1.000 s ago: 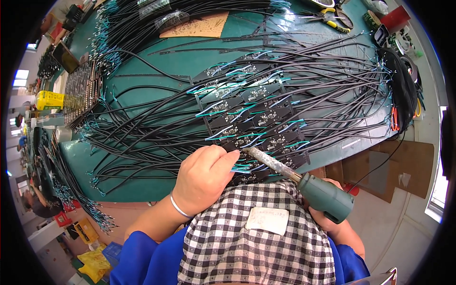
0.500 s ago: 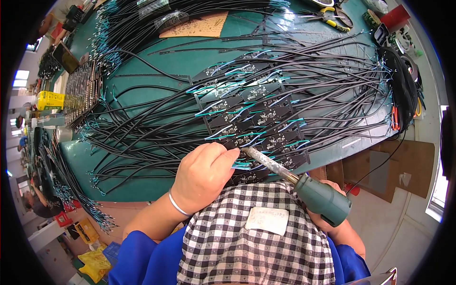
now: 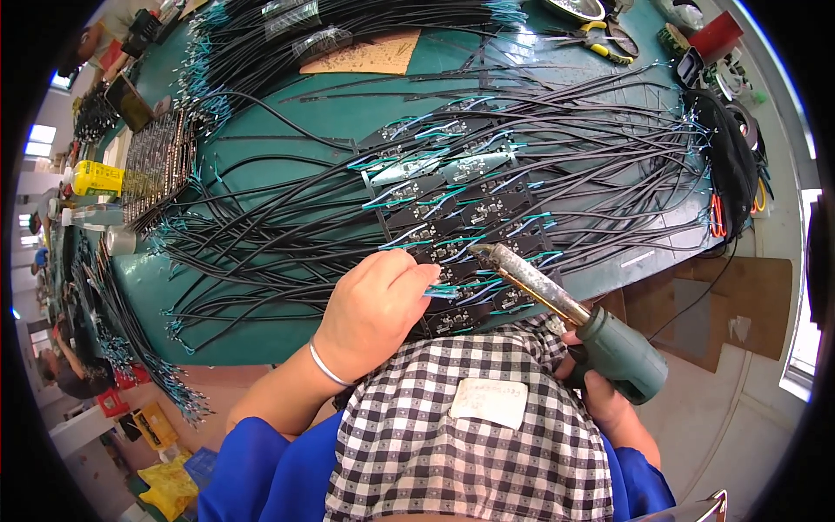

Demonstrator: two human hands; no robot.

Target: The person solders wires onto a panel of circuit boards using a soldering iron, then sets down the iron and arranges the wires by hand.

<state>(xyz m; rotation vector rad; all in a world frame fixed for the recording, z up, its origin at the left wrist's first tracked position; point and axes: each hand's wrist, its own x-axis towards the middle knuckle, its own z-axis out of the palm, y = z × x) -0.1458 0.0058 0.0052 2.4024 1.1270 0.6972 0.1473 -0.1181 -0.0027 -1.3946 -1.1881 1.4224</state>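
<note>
My left hand [image 3: 376, 304] is closed in a pinch on a black cable with thin blue and green wires [image 3: 442, 291] sticking out past the fingertips. Those wires lie over the near part of a panel of small black circuit boards [image 3: 497, 210]. Wrapped round the handle of a green gun-shaped soldering iron [image 3: 633, 358] is my right hand [image 3: 600, 387], partly hidden by the tool. The iron's thick, stained metal barrel points up and left, its tip just above the boards, to the right of my left fingertips. Black cables [image 3: 287, 209] fan out from the panel to both sides.
Beyond the panel lie a thick bundle of black cables [image 3: 348, 19], a piece of cardboard [image 3: 370, 54] and yellow-handled pliers [image 3: 600, 43]. A stack of boards [image 3: 156, 170] and a yellow bottle [image 3: 96, 178] stand at the left. A black bag [image 3: 729, 157] sits at the right edge.
The soldering iron has moved right and its tip has lifted up and away from my left fingertips. My left hand has barely shifted and keeps its pinch.
</note>
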